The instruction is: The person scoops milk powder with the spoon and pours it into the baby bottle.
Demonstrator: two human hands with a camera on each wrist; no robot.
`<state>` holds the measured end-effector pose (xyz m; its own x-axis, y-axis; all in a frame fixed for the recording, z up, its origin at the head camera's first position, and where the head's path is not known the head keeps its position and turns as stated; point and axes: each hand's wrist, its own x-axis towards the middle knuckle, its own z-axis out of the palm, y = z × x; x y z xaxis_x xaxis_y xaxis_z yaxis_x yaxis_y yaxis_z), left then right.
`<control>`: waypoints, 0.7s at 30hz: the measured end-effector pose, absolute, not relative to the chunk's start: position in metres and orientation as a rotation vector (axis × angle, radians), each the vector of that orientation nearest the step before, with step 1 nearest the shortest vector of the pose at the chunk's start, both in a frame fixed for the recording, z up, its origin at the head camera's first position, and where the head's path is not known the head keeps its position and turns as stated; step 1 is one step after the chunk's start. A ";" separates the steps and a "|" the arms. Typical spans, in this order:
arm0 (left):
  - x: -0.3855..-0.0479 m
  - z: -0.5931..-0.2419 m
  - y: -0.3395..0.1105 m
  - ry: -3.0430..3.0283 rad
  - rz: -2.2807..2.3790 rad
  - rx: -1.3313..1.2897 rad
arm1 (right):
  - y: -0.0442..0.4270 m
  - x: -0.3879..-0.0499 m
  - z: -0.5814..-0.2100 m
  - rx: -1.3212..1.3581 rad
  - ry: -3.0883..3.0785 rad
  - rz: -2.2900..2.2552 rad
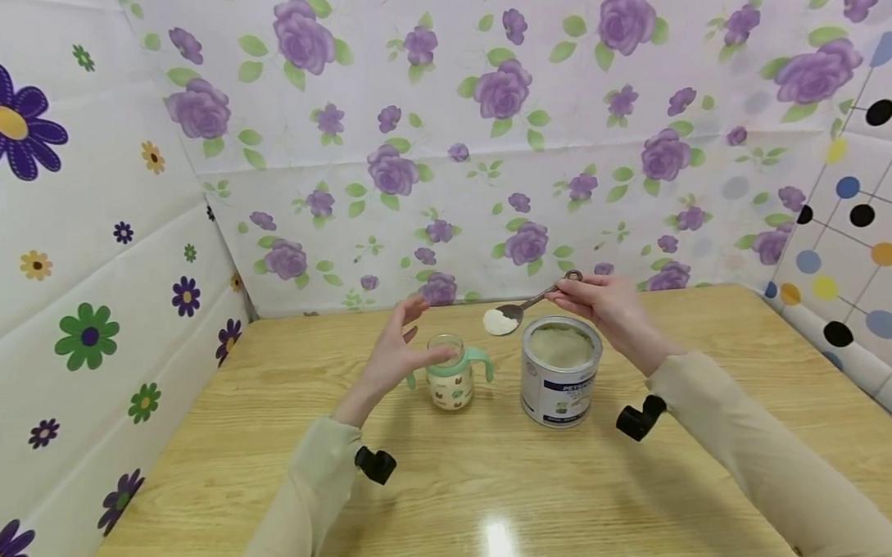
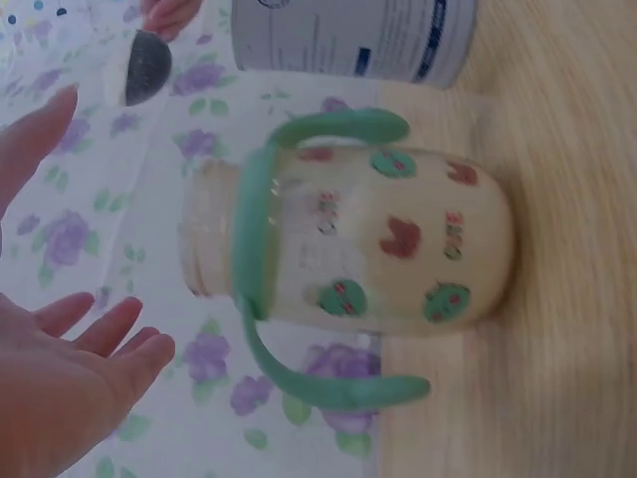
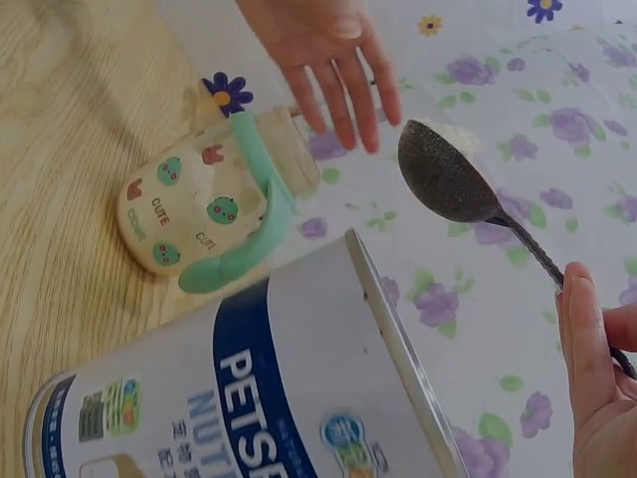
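Observation:
My right hand [image 1: 608,310] pinches the handle of a dark metal spoon [image 3: 448,179], its bowl heaped with pale powder [image 1: 497,322]. The spoon hangs above the gap between a tin and a baby bottle. Just right of the spoon bowl stands the white tin [image 1: 556,393], lidless, with cream powder inside. The baby bottle [image 2: 388,239] has a green collar with two handles, printed figures and pale contents; its mouth is uncovered. My left hand [image 1: 391,354] is spread beside the bottle's neck, thumb and fingers apart, and holds nothing. In the left wrist view a space shows between hand and bottle.
Both containers stand upright on a wooden table [image 1: 453,491]. Behind them hangs a white cloth [image 1: 428,197] with purple roses, and patterned sheets flank the table left and right. A dark wrist camera [image 1: 375,465] sits on the left sleeve, another [image 1: 640,419] on the right.

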<state>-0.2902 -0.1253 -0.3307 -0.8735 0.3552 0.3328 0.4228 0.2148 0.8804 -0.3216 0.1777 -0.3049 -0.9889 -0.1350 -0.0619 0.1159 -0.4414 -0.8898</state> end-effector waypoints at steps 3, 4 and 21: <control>-0.302 -0.347 -0.134 -2.448 -1.753 -0.763 | 0.170 -0.325 -0.304 -0.032 1.581 -2.532; -0.305 -0.352 -0.136 -2.458 -1.745 -0.760 | 0.168 -0.326 -0.304 -0.036 1.587 -2.528; -0.302 -0.359 -0.140 -2.553 -1.766 -0.754 | 0.132 -0.334 -0.304 -0.063 1.675 -2.484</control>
<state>-0.3021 -0.1402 -0.3590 -0.8873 0.4060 0.2186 0.3478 0.2780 0.8954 -0.3337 0.1325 -0.3039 -0.9886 -0.1435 -0.0461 0.0965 -0.3678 -0.9249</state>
